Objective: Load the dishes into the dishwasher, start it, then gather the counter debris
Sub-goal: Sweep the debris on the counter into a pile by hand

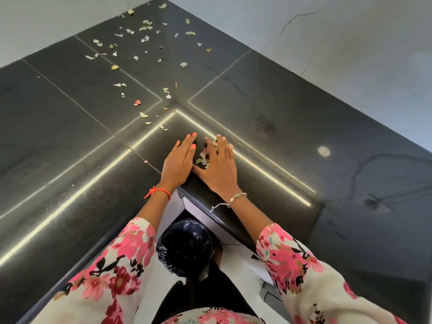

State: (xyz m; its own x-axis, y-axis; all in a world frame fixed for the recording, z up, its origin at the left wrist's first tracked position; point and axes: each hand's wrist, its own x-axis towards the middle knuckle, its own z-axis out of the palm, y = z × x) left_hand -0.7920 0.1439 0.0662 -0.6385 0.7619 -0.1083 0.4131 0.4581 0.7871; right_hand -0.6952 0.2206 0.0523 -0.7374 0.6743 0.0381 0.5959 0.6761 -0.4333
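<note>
Dry, papery scraps of debris (145, 39) lie scattered over the polished dark stone counter (70, 136) toward its far corner. At the counter's near inner corner the left hand (178, 160) lies with fingers straight and together, grip holding nothing, beside a small heap of flakes (202, 159). The right hand (218, 167) lies flat on that heap, fingers spread, grip apart.

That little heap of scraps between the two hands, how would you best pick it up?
The heap is loose flat flakes, so pinching would likely fail. Come low from both sides: left hand as a wall, right hand sweeping against it, probably dragging it off the counter edge toward the bin bag below.
</note>
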